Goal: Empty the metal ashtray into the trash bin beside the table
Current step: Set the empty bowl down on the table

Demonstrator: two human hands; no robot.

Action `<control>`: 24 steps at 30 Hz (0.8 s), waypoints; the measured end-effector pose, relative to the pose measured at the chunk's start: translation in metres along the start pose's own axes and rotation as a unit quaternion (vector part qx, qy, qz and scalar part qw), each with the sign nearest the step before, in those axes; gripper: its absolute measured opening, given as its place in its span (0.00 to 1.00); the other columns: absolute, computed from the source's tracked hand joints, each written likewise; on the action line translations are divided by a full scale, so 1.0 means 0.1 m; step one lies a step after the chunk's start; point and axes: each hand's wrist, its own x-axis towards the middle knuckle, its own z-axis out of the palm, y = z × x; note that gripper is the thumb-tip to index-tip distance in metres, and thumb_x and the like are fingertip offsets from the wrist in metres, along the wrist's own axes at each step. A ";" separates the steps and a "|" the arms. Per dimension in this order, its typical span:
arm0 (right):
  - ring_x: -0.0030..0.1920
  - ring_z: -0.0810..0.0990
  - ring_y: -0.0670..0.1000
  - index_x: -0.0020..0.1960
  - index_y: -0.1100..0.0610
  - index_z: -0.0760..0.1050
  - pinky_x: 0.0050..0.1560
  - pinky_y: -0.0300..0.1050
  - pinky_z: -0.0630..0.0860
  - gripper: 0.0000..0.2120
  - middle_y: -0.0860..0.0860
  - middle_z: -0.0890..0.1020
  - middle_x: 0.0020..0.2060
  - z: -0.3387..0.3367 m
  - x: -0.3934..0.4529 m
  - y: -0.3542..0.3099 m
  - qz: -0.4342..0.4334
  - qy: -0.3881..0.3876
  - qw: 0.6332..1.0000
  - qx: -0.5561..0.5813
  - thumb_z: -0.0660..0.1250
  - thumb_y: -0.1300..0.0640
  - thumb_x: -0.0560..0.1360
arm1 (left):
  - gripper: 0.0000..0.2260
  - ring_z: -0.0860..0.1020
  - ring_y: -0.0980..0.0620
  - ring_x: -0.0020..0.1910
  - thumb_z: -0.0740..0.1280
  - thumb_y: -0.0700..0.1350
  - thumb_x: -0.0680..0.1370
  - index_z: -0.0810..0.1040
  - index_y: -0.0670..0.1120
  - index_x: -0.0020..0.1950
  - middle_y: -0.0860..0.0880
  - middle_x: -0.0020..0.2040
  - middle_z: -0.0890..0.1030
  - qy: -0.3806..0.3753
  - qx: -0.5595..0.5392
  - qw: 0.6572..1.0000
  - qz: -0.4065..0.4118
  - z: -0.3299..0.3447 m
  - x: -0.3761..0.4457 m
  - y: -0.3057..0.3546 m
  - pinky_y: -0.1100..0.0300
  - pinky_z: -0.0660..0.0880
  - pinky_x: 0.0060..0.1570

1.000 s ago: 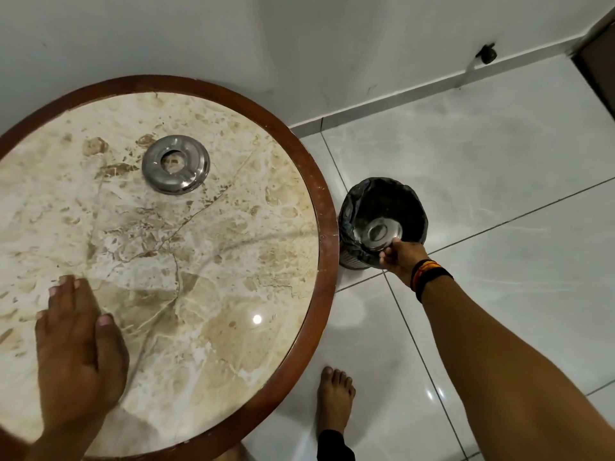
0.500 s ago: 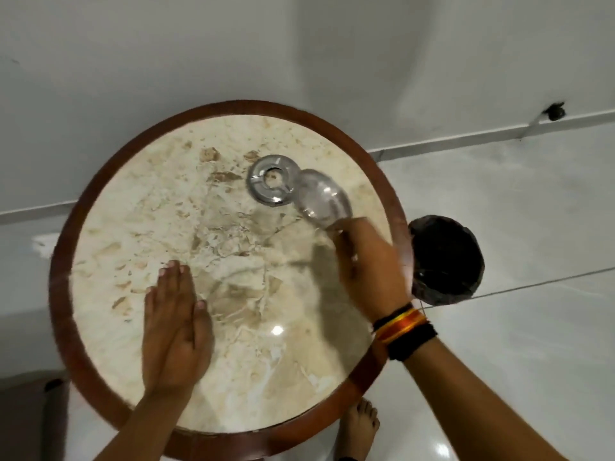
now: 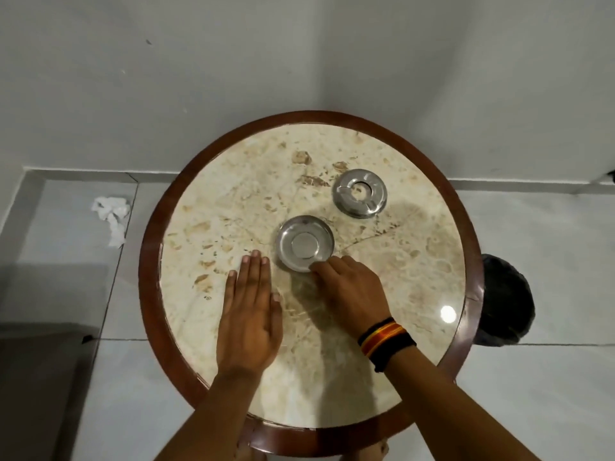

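Observation:
The metal ashtray bowl (image 3: 304, 243) rests open side up on the round marble table (image 3: 233, 201), near its middle, and looks empty. My right hand (image 3: 349, 294) pinches its near rim with the fingertips. The ashtray's ring-shaped metal lid (image 3: 360, 192) lies apart, further back and to the right. My left hand (image 3: 249, 314) lies flat on the marble with fingers together, just left of the bowl, holding nothing. The trash bin (image 3: 506, 301) with its black liner stands on the floor past the table's right edge, partly hidden by the wooden rim.
A crumpled white tissue (image 3: 111, 212) lies on the tiled floor left of the table. A white wall stands close behind the table. A dark piece of furniture (image 3: 40, 377) fills the lower left corner. My bare toes show under the table's near edge.
My right hand carried the bowl from over the bin back across the table and set it down near the middle. The view swung left from the bin toward the table. My left hand stayed flat.

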 end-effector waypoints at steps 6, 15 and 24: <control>0.47 0.79 0.49 0.60 0.53 0.79 0.43 0.47 0.80 0.17 0.49 0.81 0.49 -0.37 0.31 0.30 0.185 0.053 0.975 0.108 0.68 0.43 0.77 | 0.28 0.54 0.46 0.89 0.51 0.50 0.88 0.57 0.41 0.88 0.43 0.89 0.59 -0.004 -0.022 1.000 -0.016 0.00 0.00 0.00 0.44 0.53 0.87; 0.69 0.68 0.61 0.76 0.57 0.59 0.64 0.61 0.74 0.45 0.59 0.69 0.68 -0.36 1.46 0.71 0.313 -0.224 0.923 0.004 0.78 0.45 0.68 | 0.29 0.54 0.47 0.89 0.53 0.50 0.88 0.57 0.41 0.88 0.44 0.89 0.59 -0.003 -0.043 0.999 -0.021 0.00 -0.01 0.00 0.44 0.53 0.87; 0.69 0.64 0.62 0.75 0.55 0.57 0.61 0.60 0.75 0.56 0.60 0.65 0.67 -0.35 1.58 0.71 0.351 -0.269 0.897 -0.010 0.79 0.33 0.58 | 0.28 0.51 0.50 0.89 0.51 0.51 0.89 0.57 0.44 0.88 0.46 0.89 0.58 -0.014 -0.059 0.998 -0.032 -0.01 0.00 -0.01 0.48 0.49 0.88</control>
